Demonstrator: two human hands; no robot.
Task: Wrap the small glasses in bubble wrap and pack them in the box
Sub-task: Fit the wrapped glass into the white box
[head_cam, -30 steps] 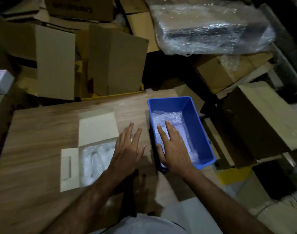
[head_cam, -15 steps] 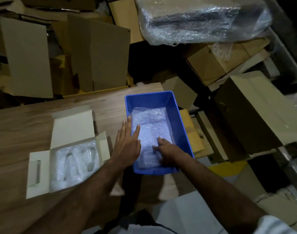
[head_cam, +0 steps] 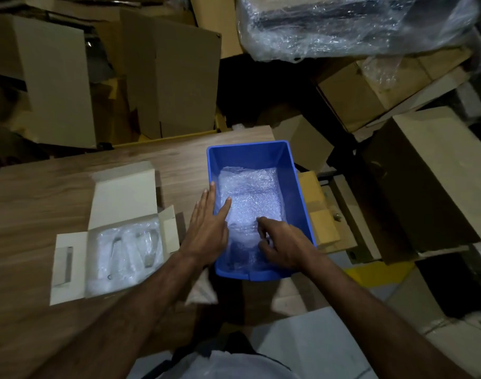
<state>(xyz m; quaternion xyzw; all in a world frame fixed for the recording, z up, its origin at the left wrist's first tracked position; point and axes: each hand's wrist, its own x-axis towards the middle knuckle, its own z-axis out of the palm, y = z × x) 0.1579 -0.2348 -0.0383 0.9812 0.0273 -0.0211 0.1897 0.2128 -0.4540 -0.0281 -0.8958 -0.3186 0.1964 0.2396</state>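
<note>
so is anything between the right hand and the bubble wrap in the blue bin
Nothing visible. The right hand is already down inside the blue bin, its curled fingers on the near part of the bubble wrap. The left hand lies flat over the bin's left wall, its thumb on the wrap.

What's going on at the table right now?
A person is reaching into the blue bin for bubble wrap. The right hand curls its fingers into the sheet's near end; the left hand lies flat along the bin's left wall. The open white box beside it already holds wrapped glasses.
</note>
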